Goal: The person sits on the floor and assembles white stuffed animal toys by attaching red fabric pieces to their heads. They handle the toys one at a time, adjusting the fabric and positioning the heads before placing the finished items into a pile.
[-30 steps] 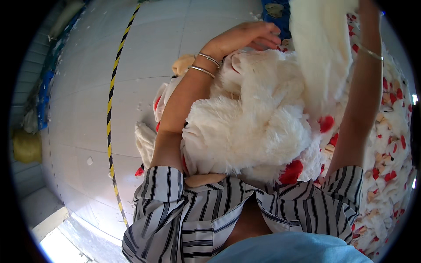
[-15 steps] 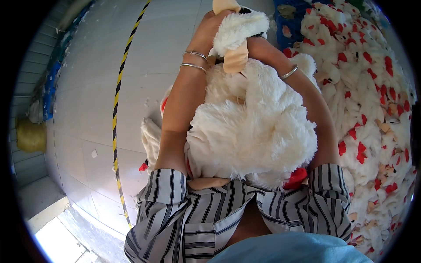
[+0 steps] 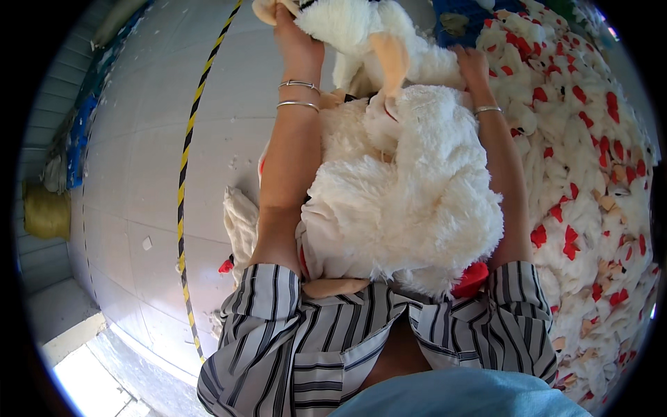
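My arms reach forward around a heap of white plush toy skins [image 3: 410, 201] that rests against my lap. At the top of the view, a limp white plush skin [image 3: 424, 59] with a peach-coloured flap [image 3: 389, 59] is stretched between my hands. My left hand [image 3: 299, 45] is closed on its left end, next to a peach piece and a dark patch. My right hand [image 3: 474, 66] is closed on its right end, with the fingers partly hidden by the fur. Red cloth parts [image 3: 471, 279] show under the heap near my right sleeve.
A large pile of white plush skins with red and peach parts [image 3: 577, 208] covers the floor on the right. A blue crate [image 3: 469, 28] stands beyond my right hand. Yellow-black tape [image 3: 186, 160] runs along the grey floor [image 3: 132, 174]. At far left sits a yellowish bundle [image 3: 47, 210].
My hands have moved apart, the left forward and leftward, the right to the right. The plush skin, bunched between them before, now lies spread out.
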The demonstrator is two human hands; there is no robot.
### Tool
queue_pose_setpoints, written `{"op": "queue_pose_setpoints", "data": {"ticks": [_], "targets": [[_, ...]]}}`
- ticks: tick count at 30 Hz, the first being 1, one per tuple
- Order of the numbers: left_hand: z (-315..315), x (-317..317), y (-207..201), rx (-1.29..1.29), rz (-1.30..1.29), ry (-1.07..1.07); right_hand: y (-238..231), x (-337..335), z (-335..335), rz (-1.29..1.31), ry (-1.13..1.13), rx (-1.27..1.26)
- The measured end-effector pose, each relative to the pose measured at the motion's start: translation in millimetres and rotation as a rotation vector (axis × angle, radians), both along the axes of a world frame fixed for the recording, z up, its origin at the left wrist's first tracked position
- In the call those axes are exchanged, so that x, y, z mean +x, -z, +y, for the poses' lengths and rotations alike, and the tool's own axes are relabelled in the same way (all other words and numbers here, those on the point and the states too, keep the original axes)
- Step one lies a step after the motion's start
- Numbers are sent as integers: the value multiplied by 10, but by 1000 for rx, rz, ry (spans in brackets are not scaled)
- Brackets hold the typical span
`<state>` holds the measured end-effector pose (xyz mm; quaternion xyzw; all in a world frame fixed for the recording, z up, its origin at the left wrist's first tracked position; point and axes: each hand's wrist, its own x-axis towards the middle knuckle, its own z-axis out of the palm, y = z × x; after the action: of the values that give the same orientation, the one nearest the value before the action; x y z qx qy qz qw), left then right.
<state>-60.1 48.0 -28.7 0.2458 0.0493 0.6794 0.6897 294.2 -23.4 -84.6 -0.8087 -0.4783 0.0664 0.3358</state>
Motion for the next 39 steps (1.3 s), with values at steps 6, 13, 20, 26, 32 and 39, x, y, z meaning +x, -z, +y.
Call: {"op": "queue_pose_setpoints", "data": {"ticks": [6, 13, 20, 26, 32, 39], "targets": [[55, 36, -112, 10, -4, -4, -106, -275, 69, -60, -262, -5], [-42, 151, -134, -59, 67, -7, -721, -1532, -213, 204, -969, -300], [58, 2, -134, -164, 33, -159, -484, -651, 64, 38, -741, -198], [251, -187, 85, -212, 253, -158, -715, -585, -229, 490, -836, -132], [270, -297, 215, -205, 317, -182, -705, -459, -235, 408, -373, 103], [127, -231, 67, -195, 522, -304, -580, -17, -78, -433, -383, 446]]}}
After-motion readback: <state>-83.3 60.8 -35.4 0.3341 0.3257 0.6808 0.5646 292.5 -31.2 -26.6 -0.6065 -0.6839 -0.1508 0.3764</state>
